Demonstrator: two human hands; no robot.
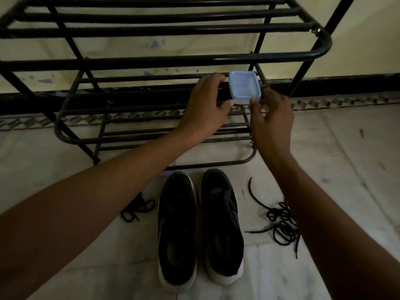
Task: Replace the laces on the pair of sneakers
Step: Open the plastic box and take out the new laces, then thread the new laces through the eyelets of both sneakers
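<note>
Dim scene, head view looking down at the floor [324,148]. Left hand [206,105] is stretched forward and grips a small clear container [244,86] with a pale blue lid from its left side: fingers [217,79] over the far edge, thumb under the near edge, narrow around it. Right hand [273,119] comes in from the right with its fingertips touching the container's near right corner, the rest of the fingers loosely curled. Cannot tell whether it pinches the lid or only touches it. Container is held up in the air in front of the lower tiers of a black metal shoe rack [164,61] that stands against a pale yellow wall [129,44].

Pair of black sneakers with white soles on the floor just in front of the rack, side by side, toes toward the rack: left sneaker [176,230] and right sneaker [220,226], nearly touching. Whether laces are threaded is too dark to tell. Tangled black lace pile [281,224] on the floor just right of the right sneaker, partly under the right forearm. Another loose lace [138,210], black, left of the left sneaker, partly hidden by the left forearm
</note>
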